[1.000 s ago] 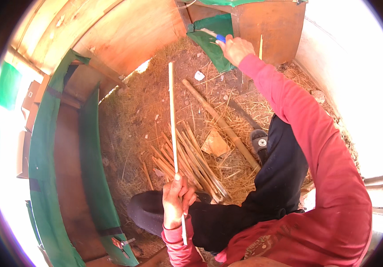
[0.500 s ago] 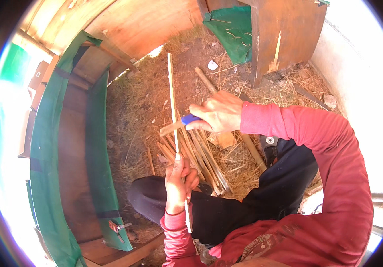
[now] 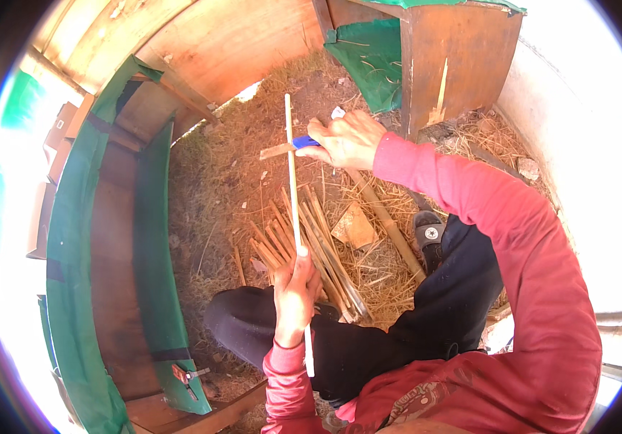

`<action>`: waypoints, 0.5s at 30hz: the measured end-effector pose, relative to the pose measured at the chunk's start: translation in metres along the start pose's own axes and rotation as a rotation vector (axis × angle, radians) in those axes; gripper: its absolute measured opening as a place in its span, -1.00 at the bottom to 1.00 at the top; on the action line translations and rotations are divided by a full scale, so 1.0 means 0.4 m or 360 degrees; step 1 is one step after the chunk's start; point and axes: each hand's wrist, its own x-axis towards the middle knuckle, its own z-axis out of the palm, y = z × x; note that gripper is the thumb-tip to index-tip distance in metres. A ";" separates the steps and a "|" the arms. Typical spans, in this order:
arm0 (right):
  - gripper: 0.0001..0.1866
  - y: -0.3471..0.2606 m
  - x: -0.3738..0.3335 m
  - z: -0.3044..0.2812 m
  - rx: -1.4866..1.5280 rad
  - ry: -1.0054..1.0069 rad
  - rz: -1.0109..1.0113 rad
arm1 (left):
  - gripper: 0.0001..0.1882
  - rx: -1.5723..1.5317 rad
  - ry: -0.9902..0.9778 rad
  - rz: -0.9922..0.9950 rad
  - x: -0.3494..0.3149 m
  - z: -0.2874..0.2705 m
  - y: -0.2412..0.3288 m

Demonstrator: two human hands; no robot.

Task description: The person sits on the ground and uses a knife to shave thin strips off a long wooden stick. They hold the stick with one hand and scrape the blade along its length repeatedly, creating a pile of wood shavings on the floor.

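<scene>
My left hand (image 3: 296, 295) is closed around a long, thin, pale wooden strip (image 3: 296, 195), which runs up and away from my lap. In my right hand (image 3: 348, 139) is a knife (image 3: 277, 151) with a blue handle and a broad, brownish blade. The blade lies across the strip near its far end, pointing left. Under the strip, a bundle of split wooden strips (image 3: 325, 249) rests on the ground in front of my crossed legs.
A bamboo pole (image 3: 390, 224) and a flat wood block (image 3: 355, 226) lie right of the bundle among straw. On the left stands a green-draped wooden frame (image 3: 119, 267) with a red-handled tool (image 3: 184, 375) on it. A wooden cabinet (image 3: 462, 61) stands at the far right.
My right hand has moved the knife away from me along the strip, toward its far end. The strip has tilted slightly to the right, and my left hand still grips it.
</scene>
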 end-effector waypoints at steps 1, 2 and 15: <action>-0.42 0.000 0.018 -0.003 0.0019 -0.0223 0.0109 | -0.53 0.0070 0.0028 0.0025 0.011 0.008 0.008; -0.42 0.013 0.025 0.002 -0.0020 -0.0191 0.0249 | -0.53 0.0140 0.0057 0.0050 0.014 0.012 0.010; -0.47 0.131 -0.018 -0.038 0.0305 -0.0243 0.0526 | -0.57 0.0029 0.0208 0.0129 -0.022 -0.025 -0.041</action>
